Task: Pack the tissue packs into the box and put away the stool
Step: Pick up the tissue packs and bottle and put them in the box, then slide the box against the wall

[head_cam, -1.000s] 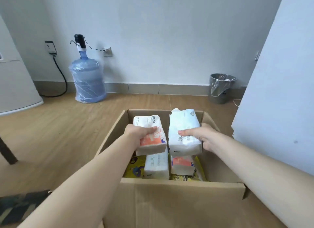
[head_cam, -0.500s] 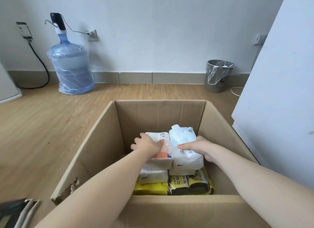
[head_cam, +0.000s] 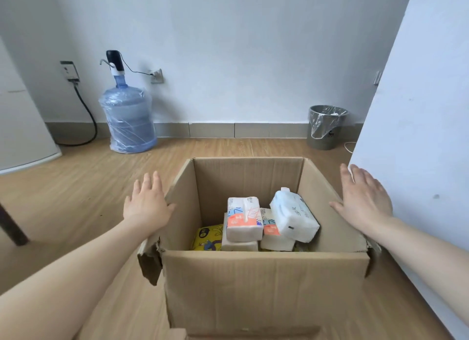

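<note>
An open cardboard box (head_cam: 264,289) stands on the wooden floor in front of me. Inside lie several tissue packs: a white and orange pack (head_cam: 244,219) on top at the middle, a white and blue pack (head_cam: 294,215) tilted at the right, more packs beneath, and a yellow pack (head_cam: 206,237) at the bottom left. My left hand (head_cam: 147,204) is flat and open, just outside the box's left wall. My right hand (head_cam: 364,200) is open beside the right wall. Both hands hold nothing. No stool is clearly in view.
A blue water bottle with a pump (head_cam: 128,119) stands at the back wall on the left. A lined metal bin (head_cam: 326,126) sits at the back right. A white wall panel (head_cam: 418,136) rises close on the right. A dark furniture leg (head_cam: 12,228) shows at the left edge.
Both hands lowered the two tissue packs into the box, let them go, and moved out to either side of the box, fingers spread.
</note>
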